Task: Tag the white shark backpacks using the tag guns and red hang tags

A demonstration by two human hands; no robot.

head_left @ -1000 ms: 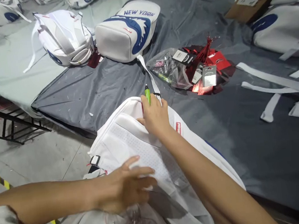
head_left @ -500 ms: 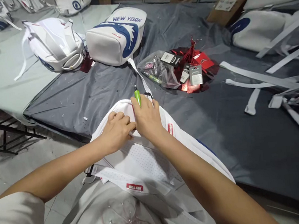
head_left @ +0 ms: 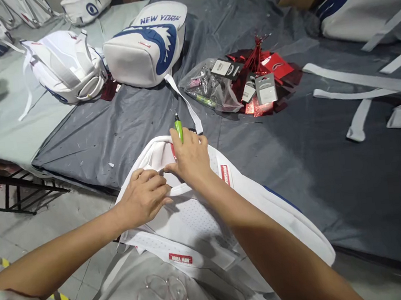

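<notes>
Fingers (head_left: 153, 181) of the left hand (head_left: 143, 199) have slid back, pinching the white backpack (head_left: 200, 217) beside the right hand (head_left: 189, 158), which grips a green pen (head_left: 178, 126).

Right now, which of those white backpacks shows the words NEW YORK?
The backpack with the blue shark mouth, lying beyond the hands. Its neighbour on the left shows only white straps.
</notes>
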